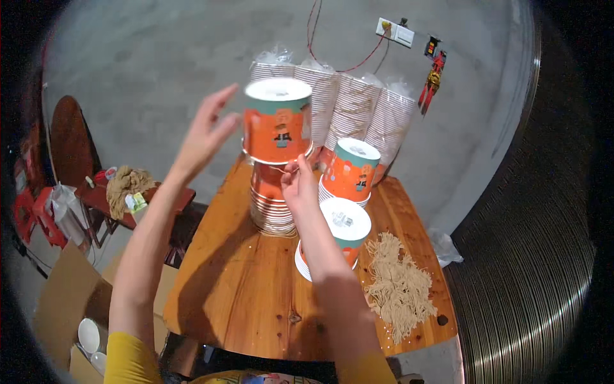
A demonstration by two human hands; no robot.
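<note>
An upside-down paper bucket (275,134), orange with a green band and white base, tops a tall stack (275,208) of nested buckets. My left hand (211,128) is raised beside its left side, fingers spread, holding nothing. My right hand (299,184) is closed in a pinch at the bucket's lower rim, on what looks like a thin tan string. Beyond my right forearm stand two more upturned buckets, a nearer one (345,221) and a farther one (355,168). A loose pile of tan strings (400,288) lies at the table's right side.
Tall plastic-wrapped bucket stacks (352,105) stand at the back of the wooden table (256,307). On the left are a red bench (160,198) with tan strings and an open cardboard box (70,288). A ribbed metal shutter (531,275) runs along the right.
</note>
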